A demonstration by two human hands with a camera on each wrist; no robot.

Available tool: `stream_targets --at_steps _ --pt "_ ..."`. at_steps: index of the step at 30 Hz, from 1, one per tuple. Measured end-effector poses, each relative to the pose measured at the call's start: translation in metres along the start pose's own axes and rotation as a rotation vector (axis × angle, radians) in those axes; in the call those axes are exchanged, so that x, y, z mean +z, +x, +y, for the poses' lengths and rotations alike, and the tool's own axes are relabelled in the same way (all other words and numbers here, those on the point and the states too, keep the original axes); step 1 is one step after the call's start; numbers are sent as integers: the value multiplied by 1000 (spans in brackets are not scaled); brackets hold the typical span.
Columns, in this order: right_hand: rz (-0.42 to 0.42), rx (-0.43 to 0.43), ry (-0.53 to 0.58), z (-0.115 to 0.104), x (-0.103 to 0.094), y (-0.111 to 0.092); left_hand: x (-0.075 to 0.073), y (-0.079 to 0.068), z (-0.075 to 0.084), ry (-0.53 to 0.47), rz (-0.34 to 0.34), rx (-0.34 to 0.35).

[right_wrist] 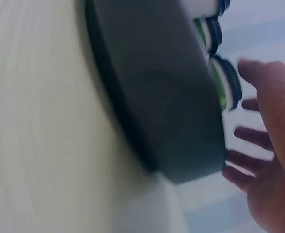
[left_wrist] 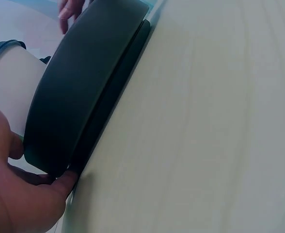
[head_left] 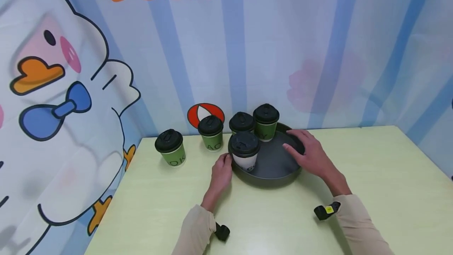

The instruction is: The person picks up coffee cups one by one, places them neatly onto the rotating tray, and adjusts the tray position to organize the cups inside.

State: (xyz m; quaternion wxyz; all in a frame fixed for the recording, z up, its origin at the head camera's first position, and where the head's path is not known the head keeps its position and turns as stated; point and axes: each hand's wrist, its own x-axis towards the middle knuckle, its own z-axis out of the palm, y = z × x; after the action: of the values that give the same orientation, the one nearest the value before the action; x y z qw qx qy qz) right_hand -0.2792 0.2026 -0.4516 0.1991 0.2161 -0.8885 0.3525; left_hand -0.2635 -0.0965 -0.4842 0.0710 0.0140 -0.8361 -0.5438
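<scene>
A round dark grey pan (head_left: 279, 160) stands on the table, a lidded white cup (head_left: 245, 160) and a lidded green cup (head_left: 266, 129) inside it. Another lidded green cup (head_left: 242, 119) shows behind the white one; whether it is inside the pan is hidden. At the pan's left edge my left hand (head_left: 221, 171) grips the wall, fingertips tucked beneath its base in the left wrist view. On the opposite side my right hand (head_left: 313, 156) is spread at the rim, thumb over the inside. Its fingers (right_wrist: 253, 138) look fairly straight in the right wrist view.
Two more green cups with black lids, one cup (head_left: 211, 133) left of the pan and another cup (head_left: 171, 147) farther left, stand on the pale table (head_left: 354, 156). A printed curtain (head_left: 255, 42) hangs right behind the table's back edge.
</scene>
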Motion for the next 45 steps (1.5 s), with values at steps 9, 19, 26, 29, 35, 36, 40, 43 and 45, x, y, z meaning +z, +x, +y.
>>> stream_targets --at_steps 9,19,26,29,35,36,40,43,45 --pt "-92 476 190 27 -1 -16 1 -2 1 4 12 2" --pt "-233 604 646 28 -14 -12 -2 -2 3 -3 17 16" --pt "-440 622 791 32 -30 -18 -2 -1 1 -8 0 6" --pt "-459 628 782 33 -33 -19 -2 0 0 -4 -1 4" --pt "-311 614 718 28 -21 -16 -3 -1 1 -8 3 2" --pt "-296 611 711 28 -19 -16 -3 -2 2 -8 4 2" --pt "-310 614 736 28 -20 -16 -3 -2 3 -5 2 3" --pt "-382 615 784 30 -27 -19 -2 -2 3 -13 -7 -6" --pt "-440 608 812 32 -33 -22 -2 -3 3 -21 -15 -14"
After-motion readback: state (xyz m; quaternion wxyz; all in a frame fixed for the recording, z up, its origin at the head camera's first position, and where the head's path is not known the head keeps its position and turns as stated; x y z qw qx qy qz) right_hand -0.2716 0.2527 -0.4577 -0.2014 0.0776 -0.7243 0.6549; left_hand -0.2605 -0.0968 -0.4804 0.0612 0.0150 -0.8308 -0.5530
